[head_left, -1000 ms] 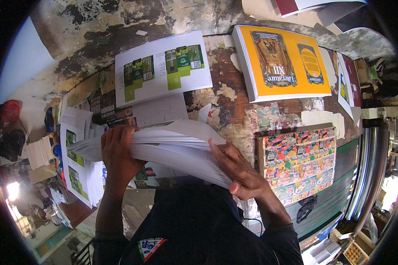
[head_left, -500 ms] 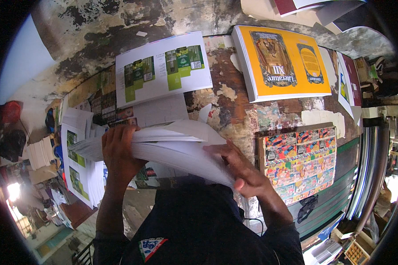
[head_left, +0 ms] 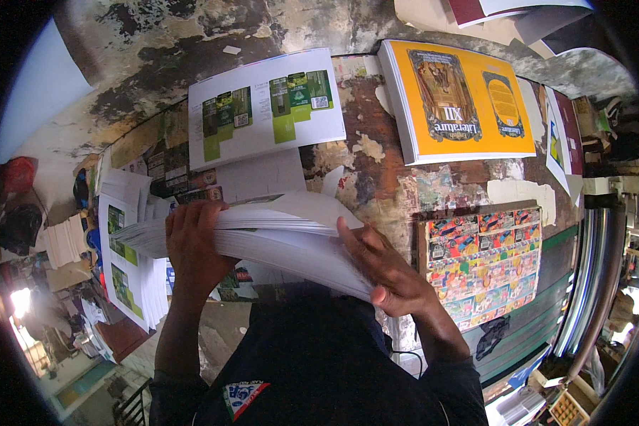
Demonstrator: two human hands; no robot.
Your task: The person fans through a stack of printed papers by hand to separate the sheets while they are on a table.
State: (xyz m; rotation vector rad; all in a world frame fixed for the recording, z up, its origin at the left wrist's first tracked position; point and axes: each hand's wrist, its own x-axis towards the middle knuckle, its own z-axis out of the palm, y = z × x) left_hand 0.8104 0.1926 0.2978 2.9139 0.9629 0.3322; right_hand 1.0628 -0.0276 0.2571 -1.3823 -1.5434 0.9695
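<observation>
A thick stack of white paper sheets [head_left: 291, 245] hangs bowed in front of me, fanned at its left end and split by a gap toward the right. My left hand [head_left: 197, 238] is wrapped over its left part, gripping it; the thumb is hidden. At the right end my right hand [head_left: 385, 273] has its fingers on the upper sheets and its thumb by the lower edge. Beyond lies a pile of sheets printed with green box layouts [head_left: 266, 106]. Another green-printed pile [head_left: 129, 255] sits left of my left hand, its sheets uneven.
A tall stack of yellow book covers [head_left: 468, 99] stands at the back right of the worn, peeling table [head_left: 366, 167]. Nearer, a pile of colourful printed sheets [head_left: 483, 263] lies right of my right hand. Long rolls [head_left: 593, 284] lean along the right side.
My right fingers have moved slightly up and right along the stack's end, onto the upper sheets. The left hand keeps its grip, and the gap between the sheets looks a little different.
</observation>
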